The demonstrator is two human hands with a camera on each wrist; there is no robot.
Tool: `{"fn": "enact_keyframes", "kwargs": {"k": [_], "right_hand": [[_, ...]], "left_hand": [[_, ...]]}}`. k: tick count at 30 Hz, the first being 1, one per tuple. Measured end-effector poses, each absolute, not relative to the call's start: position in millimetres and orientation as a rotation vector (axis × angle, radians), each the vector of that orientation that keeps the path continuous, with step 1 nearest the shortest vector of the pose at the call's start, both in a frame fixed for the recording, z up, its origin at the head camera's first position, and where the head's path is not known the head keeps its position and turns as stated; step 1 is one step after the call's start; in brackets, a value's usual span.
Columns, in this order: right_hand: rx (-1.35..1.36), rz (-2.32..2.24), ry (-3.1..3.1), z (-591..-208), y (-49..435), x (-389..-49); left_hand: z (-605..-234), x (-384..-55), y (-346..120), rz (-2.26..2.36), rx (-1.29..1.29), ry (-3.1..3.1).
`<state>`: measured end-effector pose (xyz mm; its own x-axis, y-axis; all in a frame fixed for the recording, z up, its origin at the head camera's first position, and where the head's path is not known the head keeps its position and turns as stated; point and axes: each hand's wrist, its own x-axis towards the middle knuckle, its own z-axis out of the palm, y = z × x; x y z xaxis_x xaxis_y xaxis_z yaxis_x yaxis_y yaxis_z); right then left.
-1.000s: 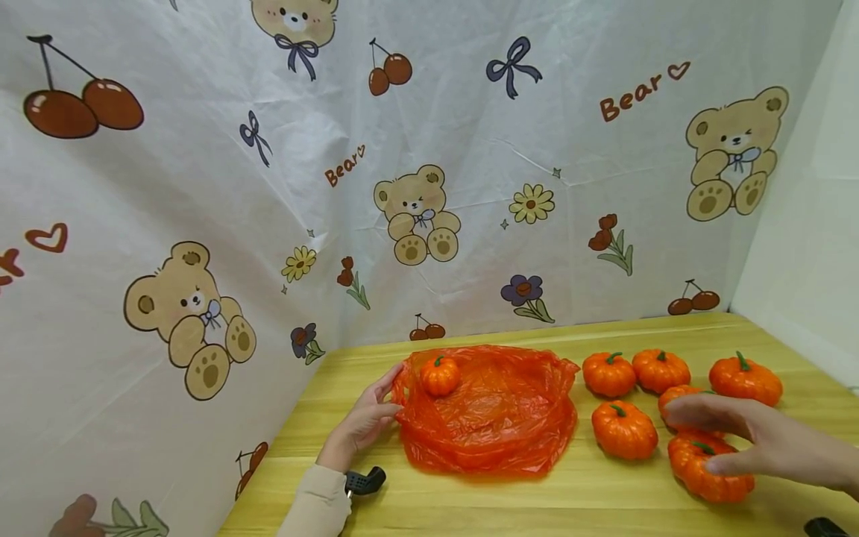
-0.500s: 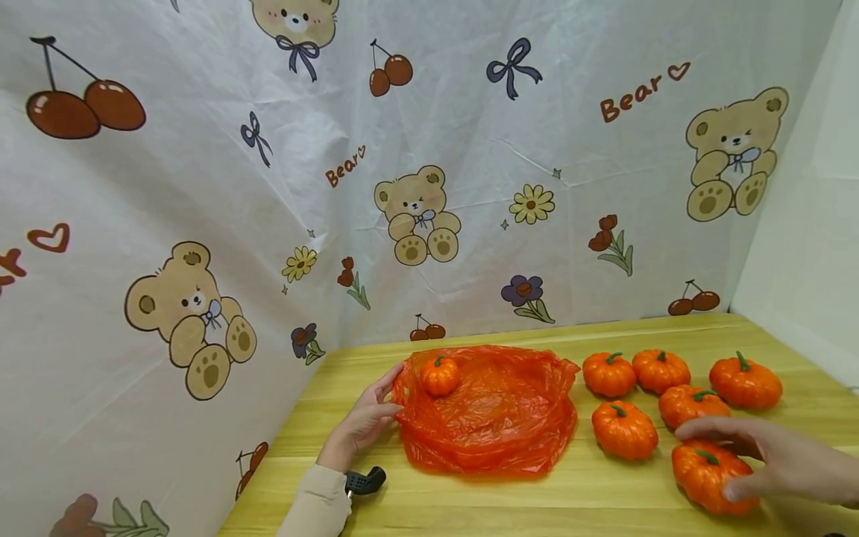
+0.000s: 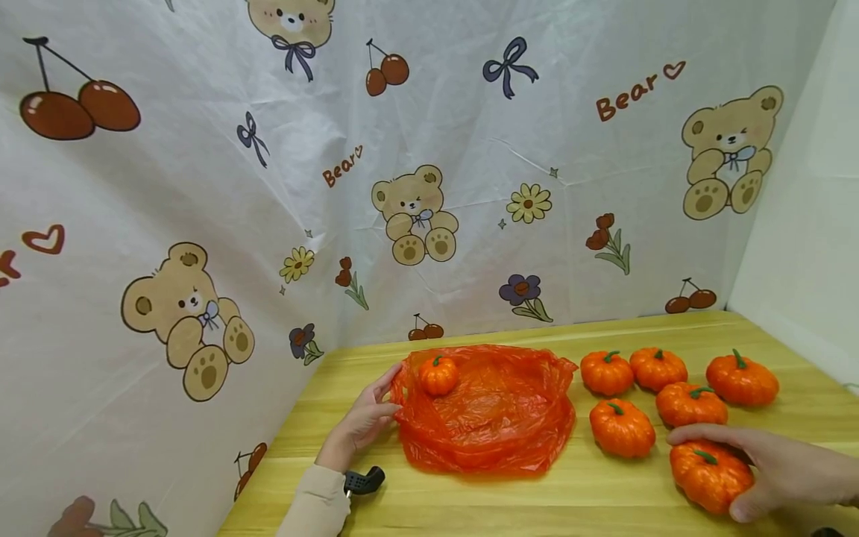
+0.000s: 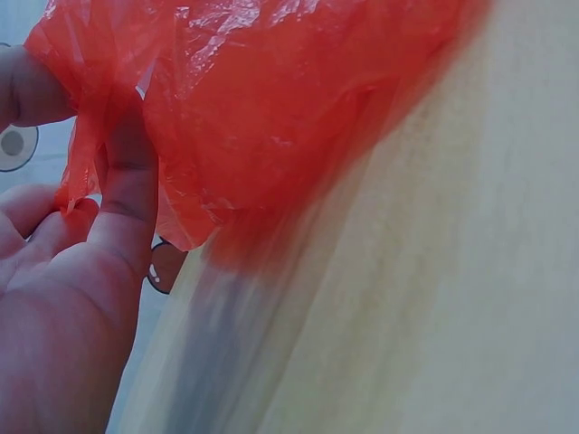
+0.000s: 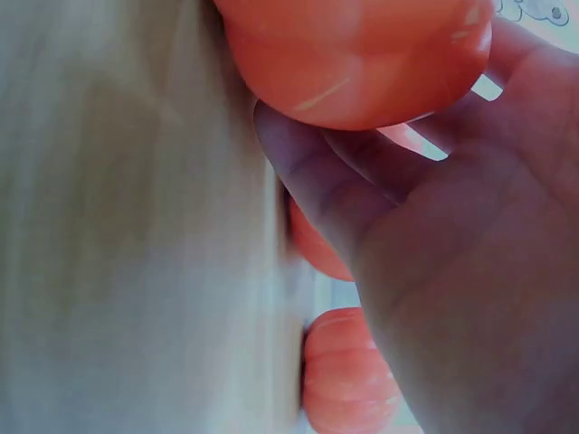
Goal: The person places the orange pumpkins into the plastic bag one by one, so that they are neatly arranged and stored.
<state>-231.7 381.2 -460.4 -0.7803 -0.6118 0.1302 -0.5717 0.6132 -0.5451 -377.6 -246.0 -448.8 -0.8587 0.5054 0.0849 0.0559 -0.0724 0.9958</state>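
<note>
On your table [image 3: 523, 511], the red bag [image 3: 499, 418] lies with its mouth open near the far edge, to the left of the middle. Your left hand [image 3: 364, 418] holds its left side, pinched in the fingers. Your right hand [image 3: 781, 462] is toward the right edge, its fingers and thumb curved around the nearest pumpkin [image 3: 710, 477], which seems to rest on the table. The five other pumpkins [image 3: 622, 430] stand farther toward the far right corner; one small pumpkin [image 3: 439, 377] sits in the bag.

I judge that the step is taking hold of this nearest pumpkin; the next move calls for a secure grip and a lift without knocking the others. Compared with one second ago, your right hand has come lower and farther around the pumpkin, while your left hand remains in place.
</note>
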Motion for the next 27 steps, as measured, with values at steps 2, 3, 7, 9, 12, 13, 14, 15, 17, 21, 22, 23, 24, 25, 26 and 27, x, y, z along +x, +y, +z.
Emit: {"fn": "enact_keyframes", "kwargs": {"k": [2,3,7,9,12,13,14,15,17,21,22,23,24,25,26,27], "right_hand": [[-1.022,-0.843,2.803,-457.1,380.6,-232.7],[-1.021,-0.830,2.812,-454.8,380.7,-233.4],[-1.036,-0.811,2.862,-441.1,376.6,-237.9],[-1.043,-0.851,2.864,-431.1,370.6,-239.7],[-1.089,-0.921,2.841,-414.3,357.7,-243.4],[-1.095,-0.947,2.818,-408.0,352.9,-244.9],[-1.115,-0.970,2.784,-402.4,348.8,-247.1],[-1.130,-0.980,2.762,-396.9,344.8,-249.4],[-1.119,-1.016,2.697,-386.8,337.2,-253.3],[-1.069,-1.038,2.641,-372.2,320.7,-261.6],[-1.031,-1.069,2.608,-369.4,315.7,-263.6],[-1.008,-1.083,2.601,-367.0,310.9,-265.7],[-0.973,-1.105,2.592,-365.1,306.2,-267.9],[-0.935,-1.129,2.580,-363.3,301.3,-270.0],[-0.909,-1.152,2.567,-361.9,296.4,-272.3],[-0.888,-1.177,2.559,-360.9,292.3,-274.5]], "left_hand": [[-448.3,-377.6,-245.9,2.002,0.607,1.893],[-448.1,-377.7,-245.8,2.004,0.609,1.891],[-447.6,-377.9,-245.9,2.003,0.616,1.892],[-447.6,-377.8,-246.2,1.998,0.616,1.897],[-447.8,-377.9,-246.8,1.995,0.612,1.902],[-448.2,-377.9,-247.1,1.998,0.609,1.902],[-448.5,-377.9,-247.2,2.002,0.607,1.901],[-448.8,-378.1,-247.4,2.007,0.608,1.896],[-449.1,-378.4,-247.6,2.017,0.606,1.886],[-449.4,-379.0,-247.4,2.021,0.609,1.873],[-449.4,-378.8,-247.4,2.019,0.608,1.875],[-449.4,-378.6,-247.4,2.018,0.611,1.875],[-449.6,-378.6,-247.4,2.017,0.611,1.873],[-449.6,-378.4,-247.0,2.018,0.609,1.867],[-449.6,-378.2,-246.6,2.018,0.607,1.863],[-449.5,-377.9,-246.1,2.018,0.610,1.858]]}}
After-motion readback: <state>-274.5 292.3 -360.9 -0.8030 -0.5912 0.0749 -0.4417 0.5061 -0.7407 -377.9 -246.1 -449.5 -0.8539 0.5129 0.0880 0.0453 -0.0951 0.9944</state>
